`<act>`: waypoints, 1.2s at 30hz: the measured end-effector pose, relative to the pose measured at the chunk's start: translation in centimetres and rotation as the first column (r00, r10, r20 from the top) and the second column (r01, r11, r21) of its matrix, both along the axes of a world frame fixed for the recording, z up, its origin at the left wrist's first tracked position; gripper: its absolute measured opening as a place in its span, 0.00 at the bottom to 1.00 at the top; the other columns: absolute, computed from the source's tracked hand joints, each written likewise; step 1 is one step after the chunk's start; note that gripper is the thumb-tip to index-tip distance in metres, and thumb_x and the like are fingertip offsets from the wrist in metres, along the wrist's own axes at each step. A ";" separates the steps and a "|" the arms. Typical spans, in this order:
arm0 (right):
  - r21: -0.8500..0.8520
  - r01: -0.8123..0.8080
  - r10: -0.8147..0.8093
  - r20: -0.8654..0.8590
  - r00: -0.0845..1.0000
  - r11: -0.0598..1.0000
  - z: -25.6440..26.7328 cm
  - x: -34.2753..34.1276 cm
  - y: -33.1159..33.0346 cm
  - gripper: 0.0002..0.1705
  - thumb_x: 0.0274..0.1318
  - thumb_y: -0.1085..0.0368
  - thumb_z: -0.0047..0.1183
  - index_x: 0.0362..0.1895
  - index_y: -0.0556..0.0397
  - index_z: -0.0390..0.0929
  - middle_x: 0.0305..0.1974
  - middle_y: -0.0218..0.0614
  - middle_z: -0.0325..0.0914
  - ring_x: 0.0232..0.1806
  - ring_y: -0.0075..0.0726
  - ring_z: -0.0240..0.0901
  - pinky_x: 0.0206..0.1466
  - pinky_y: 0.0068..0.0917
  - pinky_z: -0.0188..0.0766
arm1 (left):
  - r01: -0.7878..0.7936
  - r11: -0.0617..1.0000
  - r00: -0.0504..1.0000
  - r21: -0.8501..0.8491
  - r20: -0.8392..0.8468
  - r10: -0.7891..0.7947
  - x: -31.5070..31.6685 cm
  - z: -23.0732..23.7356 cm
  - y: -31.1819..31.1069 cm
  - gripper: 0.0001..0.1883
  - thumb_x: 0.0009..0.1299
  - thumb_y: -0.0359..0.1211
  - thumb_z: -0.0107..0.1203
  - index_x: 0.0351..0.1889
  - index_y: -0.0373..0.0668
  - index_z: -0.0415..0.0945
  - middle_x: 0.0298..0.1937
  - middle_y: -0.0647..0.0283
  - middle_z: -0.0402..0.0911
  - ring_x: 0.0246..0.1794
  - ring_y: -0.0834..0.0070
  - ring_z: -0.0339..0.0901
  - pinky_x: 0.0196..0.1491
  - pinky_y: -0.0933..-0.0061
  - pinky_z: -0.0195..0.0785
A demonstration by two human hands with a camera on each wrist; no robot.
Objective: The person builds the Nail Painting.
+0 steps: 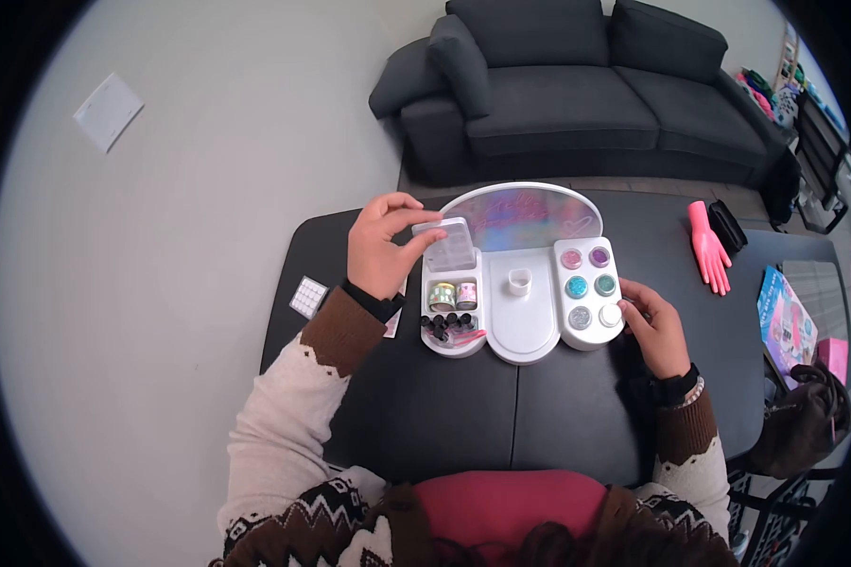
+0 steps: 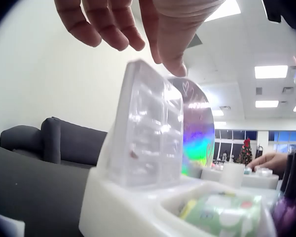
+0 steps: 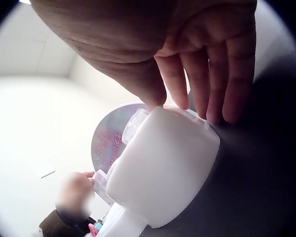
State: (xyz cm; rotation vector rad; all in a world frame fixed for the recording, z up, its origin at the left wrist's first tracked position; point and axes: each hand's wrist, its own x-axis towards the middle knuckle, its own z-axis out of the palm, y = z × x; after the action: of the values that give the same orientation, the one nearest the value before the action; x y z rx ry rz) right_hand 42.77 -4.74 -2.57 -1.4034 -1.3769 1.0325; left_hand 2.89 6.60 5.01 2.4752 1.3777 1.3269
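A clear compartment box (image 1: 449,248) (image 2: 148,128) stands upright in the left section of a white tabletop station (image 1: 523,326). Just at its top is the left hand (image 1: 383,248) (image 2: 133,24), thumb and fingers apart; in the left wrist view they hover over the box, not closed round it. The right hand (image 1: 654,326) (image 3: 187,59) rests with thumb and extended fingers against the right section (image 3: 163,163), beside a white-lidded jar (image 1: 611,315). Several glitter jars (image 1: 577,286) sit in that section. Patterned rolls (image 1: 442,297) and black-capped bottles (image 1: 440,328) lie below the box.
A white cup (image 1: 520,281) stands mid-station, before the iridescent back panel (image 1: 529,215). Left lies a small white-dotted sheet (image 1: 308,298). Right are a pink hand form (image 1: 708,248), a black case (image 1: 727,227) and a colourful package (image 1: 787,321). A dark sofa (image 1: 563,109) stands beyond the black table (image 1: 425,416).
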 end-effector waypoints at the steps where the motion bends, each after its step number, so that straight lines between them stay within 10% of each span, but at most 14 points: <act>1: -0.008 0.011 -0.011 0.010 1.000 1.000 0.1 -0.1 -0.1 0.21 0.79 0.69 0.58 0.70 0.60 0.83 0.52 0.33 0.91 0.47 0.21 0.82 0.49 0.24 0.79 | -0.014 0.999 0.997 -0.038 0.073 0.017 -0.3 0.3 0.1 0.12 0.68 0.27 0.78 0.49 0.46 0.96 0.50 0.64 0.88 0.48 0.75 0.85 0.51 0.72 0.79; 4: 0.037 0.010 -0.012 0.033 0.999 0.999 -0.5 0.1 -0.1 0.21 0.79 0.69 0.58 0.70 0.61 0.83 0.52 0.34 0.91 0.47 0.21 0.82 0.51 0.25 0.79 | -0.065 0.977 0.973 -0.203 0.204 0.108 -2.8 1.5 0.2 0.06 0.67 0.31 0.79 0.40 0.43 0.95 0.49 0.63 0.89 0.46 0.72 0.85 0.48 0.70 0.76; 7: 0.050 0.003 -0.006 0.062 0.998 0.999 -0.3 -0.1 -0.5 0.21 0.79 0.69 0.58 0.70 0.62 0.82 0.53 0.37 0.91 0.47 0.24 0.83 0.54 0.27 0.80 | -0.176 0.955 0.984 -0.237 -0.068 0.164 -7.8 1.9 -0.3 0.13 0.66 0.39 0.80 0.42 0.41 0.93 0.50 0.61 0.90 0.48 0.68 0.85 0.51 0.64 0.77; 9: 0.069 -0.004 -0.003 0.106 0.994 0.998 0.5 -0.3 -0.8 0.21 0.79 0.69 0.57 0.70 0.63 0.82 0.55 0.40 0.90 0.48 0.28 0.84 0.57 0.30 0.80 | -0.477 0.824 0.838 -0.305 -0.440 0.322 -11.9 0.4 -0.4 0.25 0.65 0.47 0.81 0.53 0.41 0.90 0.53 0.57 0.90 0.53 0.60 0.87 0.59 0.57 0.78; 16: 0.135 0.000 -0.019 0.138 0.990 0.991 -0.3 -0.3 -0.8 0.21 0.79 0.69 0.55 0.70 0.63 0.81 0.56 0.43 0.90 0.50 0.32 0.84 0.60 0.33 0.80 | -0.668 0.610 0.728 -0.426 -0.546 0.416 -25.3 -6.6 -1.4 0.40 0.65 0.48 0.82 0.69 0.37 0.80 0.58 0.50 0.89 0.61 0.53 0.88 0.67 0.56 0.78; 19: 0.145 -0.020 0.000 0.136 0.991 0.989 -0.3 -0.3 -0.7 0.21 0.80 0.69 0.54 0.70 0.63 0.81 0.56 0.43 0.90 0.50 0.32 0.84 0.61 0.32 0.80 | -0.570 0.570 0.821 -0.592 -0.386 0.420 -26.0 -7.1 -1.7 0.42 0.61 0.43 0.85 0.71 0.36 0.79 0.55 0.53 0.89 0.55 0.60 0.88 0.61 0.61 0.81; 26: 0.072 -0.025 0.016 0.127 0.992 0.997 0.4 -0.2 -0.8 0.20 0.81 0.70 0.53 0.70 0.63 0.81 0.55 0.40 0.90 0.51 0.28 0.85 0.60 0.30 0.80 | -0.368 0.652 0.923 -0.663 -0.172 0.345 -17.4 -1.1 -3.3 0.10 0.66 0.27 0.79 0.43 0.35 0.91 0.37 0.68 0.86 0.35 0.81 0.80 0.44 0.74 0.79; 32: 0.121 -0.024 0.013 0.093 0.996 0.992 -0.5 -0.1 -0.6 0.19 0.81 0.70 0.53 0.69 0.64 0.81 0.55 0.41 0.90 0.52 0.29 0.86 0.61 0.30 0.80 | -0.029 0.956 0.981 -0.291 0.173 0.083 -5.6 4.2 -5.9 0.09 0.69 0.23 0.73 0.47 0.39 0.92 0.40 0.64 0.89 0.38 0.76 0.85 0.44 0.74 0.80; 36: 0.082 -0.019 0.008 0.131 0.991 0.996 0.2 -0.2 -0.7 0.19 0.81 0.70 0.53 0.69 0.64 0.81 0.54 0.41 0.90 0.52 0.30 0.86 0.60 0.30 0.81 | -0.002 0.993 0.998 -0.118 -0.061 -0.005 -1.2 3.8 -4.6 0.08 0.68 0.27 0.73 0.45 0.44 0.93 0.40 0.63 0.90 0.41 0.65 0.86 0.45 0.65 0.79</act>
State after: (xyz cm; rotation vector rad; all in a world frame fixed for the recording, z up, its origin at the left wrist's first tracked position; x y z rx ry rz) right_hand 42.55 -5.46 -2.37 -1.4221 -1.5085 0.8945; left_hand 1.69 2.00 8.82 2.4585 1.4220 1.1429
